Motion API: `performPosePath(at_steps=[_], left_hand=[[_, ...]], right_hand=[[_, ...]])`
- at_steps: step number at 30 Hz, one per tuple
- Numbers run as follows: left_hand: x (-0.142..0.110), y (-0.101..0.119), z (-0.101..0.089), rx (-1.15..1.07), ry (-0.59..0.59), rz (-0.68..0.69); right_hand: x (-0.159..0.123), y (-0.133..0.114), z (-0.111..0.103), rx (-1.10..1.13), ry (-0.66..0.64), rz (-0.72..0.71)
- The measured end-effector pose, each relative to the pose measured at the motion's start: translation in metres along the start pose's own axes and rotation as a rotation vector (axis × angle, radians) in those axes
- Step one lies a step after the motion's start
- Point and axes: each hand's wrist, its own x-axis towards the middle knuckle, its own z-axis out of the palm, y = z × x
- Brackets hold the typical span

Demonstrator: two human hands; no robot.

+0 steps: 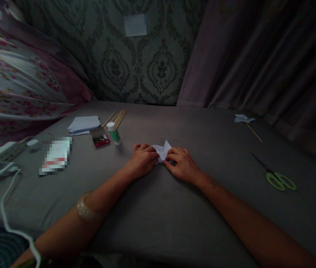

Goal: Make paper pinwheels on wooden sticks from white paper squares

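Note:
A small folded white paper piece (pixel 163 150) lies on the grey cloth-covered surface (pixel 158 208) at the centre. My left hand (pixel 142 160) presses on its left side with the fingers curled over the paper. On the right side my right hand (pixel 182 163) does the same, fingers bent down on the paper's edge. Only a pointed tip of the paper shows between the two hands. A pale bangle (pixel 87 210) sits on my left forearm.
Green-handled scissors (pixel 278 178) lie at the right. A finished paper shape on a stick (pixel 244 120) lies far right. At the back left are a paper stack (pixel 84 124), wooden sticks (pixel 118 117), a glue stick (pixel 114 133), a small red box (pixel 101 137), and a power strip (pixel 2 153) with a white cable.

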Motion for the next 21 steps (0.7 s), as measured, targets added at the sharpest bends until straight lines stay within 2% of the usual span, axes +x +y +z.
performPosePath(at_steps=[8, 21], left_hand=[[0.0, 0.002, 0.001, 0.06, 0.012, 0.031], [-0.002, 0.001, 0.005, 0.112, 0.077, 0.109]], right_hand=[[0.005, 0.002, 0.006, 0.054, 0.035, 0.178], [0.007, 0.002, 0.012, -0.028, 0.084, 0.238]])
